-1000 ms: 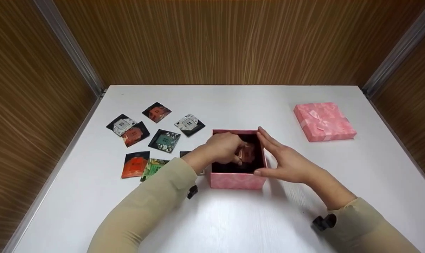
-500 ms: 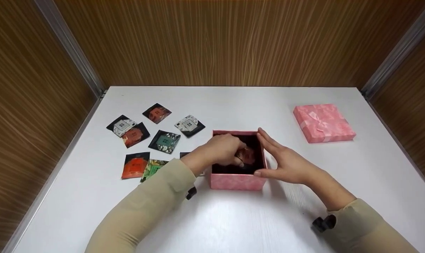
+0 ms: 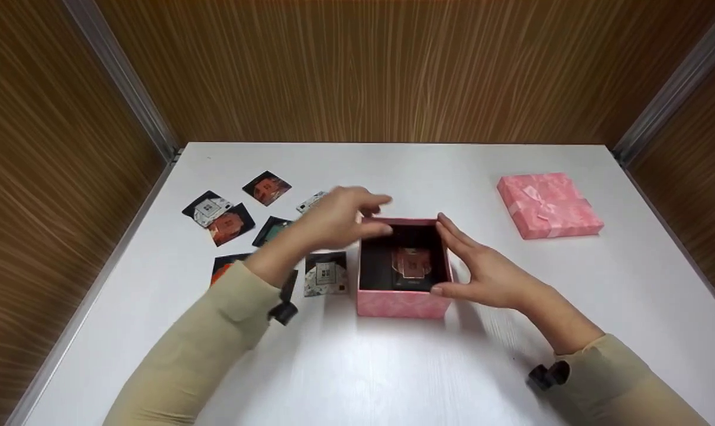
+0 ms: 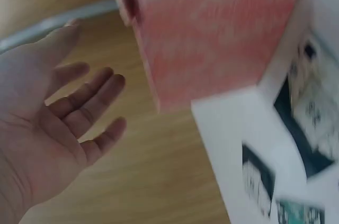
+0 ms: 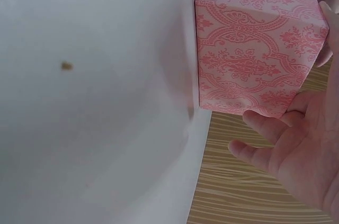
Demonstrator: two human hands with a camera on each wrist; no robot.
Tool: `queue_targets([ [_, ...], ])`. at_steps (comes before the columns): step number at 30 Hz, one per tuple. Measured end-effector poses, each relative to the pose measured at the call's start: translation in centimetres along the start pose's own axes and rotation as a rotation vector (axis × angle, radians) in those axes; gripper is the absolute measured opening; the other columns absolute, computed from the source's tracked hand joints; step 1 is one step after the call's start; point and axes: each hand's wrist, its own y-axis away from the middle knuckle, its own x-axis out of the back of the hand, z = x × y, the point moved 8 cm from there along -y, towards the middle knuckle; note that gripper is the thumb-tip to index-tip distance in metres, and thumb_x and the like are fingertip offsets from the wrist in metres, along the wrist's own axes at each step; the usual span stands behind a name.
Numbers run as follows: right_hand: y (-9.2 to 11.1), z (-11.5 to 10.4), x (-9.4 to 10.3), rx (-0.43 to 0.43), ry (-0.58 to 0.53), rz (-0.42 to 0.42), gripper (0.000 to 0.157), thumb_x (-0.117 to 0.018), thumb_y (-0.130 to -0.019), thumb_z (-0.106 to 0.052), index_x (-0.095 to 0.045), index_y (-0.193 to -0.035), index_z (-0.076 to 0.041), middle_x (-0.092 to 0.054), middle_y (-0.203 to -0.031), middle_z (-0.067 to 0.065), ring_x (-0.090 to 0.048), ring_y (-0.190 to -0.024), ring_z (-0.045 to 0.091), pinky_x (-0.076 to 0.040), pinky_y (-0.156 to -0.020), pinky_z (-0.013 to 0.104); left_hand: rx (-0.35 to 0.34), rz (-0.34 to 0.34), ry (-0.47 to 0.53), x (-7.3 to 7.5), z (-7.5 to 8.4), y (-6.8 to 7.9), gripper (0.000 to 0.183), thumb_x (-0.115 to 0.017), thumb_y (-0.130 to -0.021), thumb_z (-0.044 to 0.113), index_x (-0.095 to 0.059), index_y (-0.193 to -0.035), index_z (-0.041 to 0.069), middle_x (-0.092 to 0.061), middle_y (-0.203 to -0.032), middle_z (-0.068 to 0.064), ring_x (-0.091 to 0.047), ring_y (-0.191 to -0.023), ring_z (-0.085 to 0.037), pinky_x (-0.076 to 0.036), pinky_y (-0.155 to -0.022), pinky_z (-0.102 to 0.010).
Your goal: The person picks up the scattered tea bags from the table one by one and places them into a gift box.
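Note:
A pink box point(image 3: 401, 304) with a dark inside stands lidless at the table's middle. Inside lies a flat square sachet point(image 3: 413, 264) with a reddish-brown label; darker flat pieces beside it are hard to make out. My left hand point(image 3: 338, 218) is over the box's far left corner, fingers spread and holding nothing, blurred in the head view. With thumb at the near right corner and fingertips at the far right corner, my right hand point(image 3: 492, 276) holds the box's side. In the right wrist view, two of its fingers point(image 5: 265, 128) extend past the patterned box wall point(image 5: 241, 60).
Several square sachets lie left of the box, including a black-and-white one point(image 3: 326, 274) close beside it and a red-labelled one point(image 3: 267, 188) farther back. My left arm covers some. A pink lid point(image 3: 547, 205) with a bow rests at the right. Wood-grain panels point(image 3: 357, 71) enclose the table.
My left hand has let go of the reddish-brown sachet inside the box and come out, moving up and left. My right hand stays on the box's right side.

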Motion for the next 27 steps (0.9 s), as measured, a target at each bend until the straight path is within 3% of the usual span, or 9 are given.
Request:
queue_targets([
  [7,0.0,0.0,0.1,0.003,0.002,0.006,0.111,-0.079,-0.091,-0.058,-0.016,-0.171,-0.012,-0.007,-0.178,0.001,-0.040,-0.151,0.034,-0.040,-0.116,0.058,0.104,0.212,0.145,6.2,-5.6,3.7,0.055,-0.074,-0.102,0.032,-0.061,-0.150,0.009,-0.072,-0.129,-0.011,-0.067,-0.118,-0.024,-0.050,-0.108,-0.043],
  [13,-0.1,0.1,-0.1,0.002,-0.001,0.001,0.111,-0.078,-0.091,-0.059,-0.016,-0.171,-0.012,-0.007,-0.178,0.000,-0.039,-0.152,0.034,-0.040,-0.116,0.058,0.248,0.333,0.207,9.3,-12.0,7.7,0.055,-0.073,-0.103,0.029,-0.060,-0.151,0.007,-0.072,-0.130,-0.013,-0.068,-0.115,-0.027,-0.055,-0.096,-0.038],
  [16,-0.1,0.1,0.0,0.006,-0.004,0.005,0.111,-0.079,-0.092,-0.058,-0.016,-0.171,-0.012,-0.008,-0.178,0.000,-0.039,-0.152,0.034,-0.039,-0.117,0.058,0.329,0.355,0.191,10.1,-15.1,9.6,0.055,-0.071,-0.104,0.031,-0.058,-0.153,0.008,-0.069,-0.135,-0.015,-0.065,-0.123,-0.030,-0.055,-0.094,-0.037],
  [20,-0.2,0.0,0.0,0.017,0.000,0.010,0.111,-0.078,-0.092,-0.057,-0.017,-0.171,-0.009,-0.008,-0.178,0.002,-0.039,-0.152,0.033,-0.038,-0.117,0.057,0.415,0.376,0.193,10.4,-18.7,11.8,0.058,-0.069,-0.105,0.035,-0.056,-0.155,0.007,-0.064,-0.143,-0.019,-0.059,-0.132,-0.034,-0.052,-0.103,-0.046],
  [27,-0.1,0.1,-0.1,0.022,0.011,0.018,0.111,-0.079,-0.091,-0.058,-0.017,-0.171,-0.010,-0.008,-0.178,0.001,-0.039,-0.152,0.032,-0.039,-0.117,0.057,0.499,0.443,0.258,10.0,-23.8,14.3,0.061,-0.068,-0.105,0.033,-0.052,-0.155,0.001,-0.058,-0.150,-0.024,-0.050,-0.144,-0.038,-0.040,-0.118,-0.052],
])
